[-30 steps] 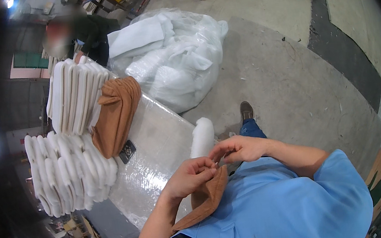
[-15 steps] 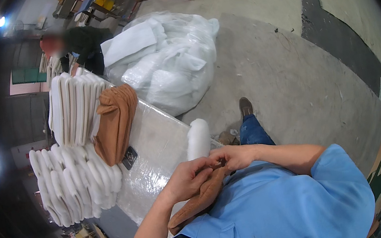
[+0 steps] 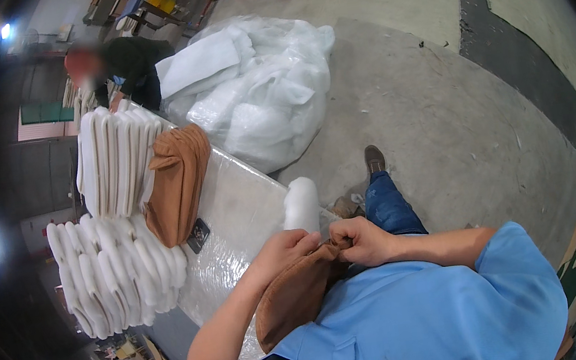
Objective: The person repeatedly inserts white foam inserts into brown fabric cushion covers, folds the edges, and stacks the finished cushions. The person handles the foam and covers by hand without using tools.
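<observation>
My left hand (image 3: 288, 249) and my right hand (image 3: 364, 241) are close together in front of my body, both gripping the top edge of a brown fabric cover (image 3: 292, 302). The cover hangs against my blue shirt, spread out toward the left forearm. My right fingers are curled into a fist round its corner; my left fingers pinch the edge beside it. Just beyond my hands, a roll of white padding (image 3: 301, 203) lies at the edge of the plastic-wrapped table (image 3: 223, 209).
Folded brown covers (image 3: 177, 186) lie on the table beside a small black object (image 3: 198, 235). Stacks of white pads (image 3: 119, 272) stand at the left. A big clear bag of white padding (image 3: 256, 97) rests beyond the table, near a co-worker in dark clothing (image 3: 134, 66).
My hands have moved slightly apart, the right now in a fist. The brown cover has spread from a narrow fold into a wider, flatter shape.
</observation>
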Tool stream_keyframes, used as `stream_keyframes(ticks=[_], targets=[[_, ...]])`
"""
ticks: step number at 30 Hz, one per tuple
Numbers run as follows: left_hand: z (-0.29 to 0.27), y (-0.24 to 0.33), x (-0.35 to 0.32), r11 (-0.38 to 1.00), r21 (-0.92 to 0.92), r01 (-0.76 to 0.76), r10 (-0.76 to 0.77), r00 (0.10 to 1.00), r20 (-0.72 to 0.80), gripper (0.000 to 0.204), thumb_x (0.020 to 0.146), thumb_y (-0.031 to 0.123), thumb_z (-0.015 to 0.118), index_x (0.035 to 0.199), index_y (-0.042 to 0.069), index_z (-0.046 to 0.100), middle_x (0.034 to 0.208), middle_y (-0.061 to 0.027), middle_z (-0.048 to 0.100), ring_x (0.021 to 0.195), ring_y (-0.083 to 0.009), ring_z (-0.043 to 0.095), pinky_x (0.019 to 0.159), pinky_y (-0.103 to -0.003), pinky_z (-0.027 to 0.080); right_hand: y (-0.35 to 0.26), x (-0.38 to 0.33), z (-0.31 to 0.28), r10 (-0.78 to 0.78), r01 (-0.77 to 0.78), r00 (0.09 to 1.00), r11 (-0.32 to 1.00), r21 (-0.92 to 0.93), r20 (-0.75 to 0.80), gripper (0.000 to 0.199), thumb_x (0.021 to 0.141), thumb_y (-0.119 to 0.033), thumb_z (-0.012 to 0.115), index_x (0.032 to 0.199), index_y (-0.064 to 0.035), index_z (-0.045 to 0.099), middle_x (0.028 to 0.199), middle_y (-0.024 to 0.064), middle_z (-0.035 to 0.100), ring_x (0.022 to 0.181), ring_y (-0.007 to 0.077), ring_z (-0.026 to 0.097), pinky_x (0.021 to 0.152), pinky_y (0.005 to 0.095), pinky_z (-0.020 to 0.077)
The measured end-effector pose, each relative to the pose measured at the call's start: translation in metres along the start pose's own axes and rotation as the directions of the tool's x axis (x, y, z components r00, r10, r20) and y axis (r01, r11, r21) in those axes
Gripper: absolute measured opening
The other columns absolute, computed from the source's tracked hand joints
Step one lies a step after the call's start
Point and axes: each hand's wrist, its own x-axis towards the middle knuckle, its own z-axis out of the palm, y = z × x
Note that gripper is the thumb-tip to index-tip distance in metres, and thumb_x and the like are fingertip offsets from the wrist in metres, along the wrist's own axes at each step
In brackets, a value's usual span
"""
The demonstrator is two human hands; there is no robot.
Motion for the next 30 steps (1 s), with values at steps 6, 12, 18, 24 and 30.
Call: stream_keyframes(ticks=[6,12,18,24,30], targets=[[-0.005,0.021,-0.001,0.948,0.317,-0.001,-0.083,0.964,0.251,0.044,0.1,0.044,0.073,0.089,0.001,0.072,0.074,-0.0012,0.066,0.07,-0.0115,0.059,0.063,-0.032,0.049,-0.02,0.005,0.002,-0.2,0.183,0.979,0.947,-0.265,-0.04,0.03,0.082,-0.001,0.074,0.08,-0.0042,0.044,0.073,0.0138,0.049,0.064,0.0321,0.047,0.06,0.0408,0.0413],[0.007,0.045,-0.018,0.666,0.735,-0.127,0.167,0.986,0.019,0.035,0.097,0.039,0.071,0.088,0.005,0.071,0.08,-0.0153,0.073,0.079,-0.0363,0.073,0.069,-0.046,0.056,-0.028,0.003,-0.003,-0.056,0.02,0.992,0.957,-0.291,-0.117,0.031,0.076,0.005,0.076,0.084,-0.004,0.047,0.073,0.0096,0.05,0.064,0.0233,0.047,0.059,0.0376,0.0431],[0.017,0.017,-0.023,0.531,0.804,-0.268,0.51,0.859,-0.051,0.019,0.099,0.027,0.066,0.093,0.009,0.066,0.087,-0.0124,0.069,0.078,-0.0371,0.072,0.065,-0.047,0.057,-0.017,0.006,-0.003,0.227,-0.229,0.965,0.973,0.001,-0.133,0.025,0.087,0.004,0.07,0.109,-0.0038,0.063,0.077,0.0028,0.059,0.073,0.0119,0.055,0.065,0.0329,0.0474],[0.008,0.0,-0.011,0.682,0.617,-0.393,0.602,0.781,-0.167,0.015,0.097,0.025,0.071,0.099,0.01,0.073,0.094,-0.012,0.068,0.08,-0.037,0.07,0.074,-0.046,0.057,0.008,0.009,-0.011,0.143,-0.138,0.99,0.957,0.254,0.0,0.025,0.101,-0.015,0.071,0.121,-0.0005,0.068,0.094,-0.0002,0.069,0.092,0.0092,0.062,0.083,0.0275,0.0503],[-0.002,0.005,0.004,0.849,0.388,-0.357,0.42,0.903,-0.089,0.029,0.097,0.034,0.073,0.098,0.005,0.075,0.087,-0.0133,0.074,0.078,-0.03,0.071,0.074,-0.039,0.055,0.022,0.006,-0.006,0.251,-0.234,0.968,0.869,0.435,0.02,0.018,0.108,-0.021,0.063,0.109,-0.0032,0.069,0.096,-0.0039,0.067,0.087,0.005,0.058,0.078,0.0239,0.0476]])
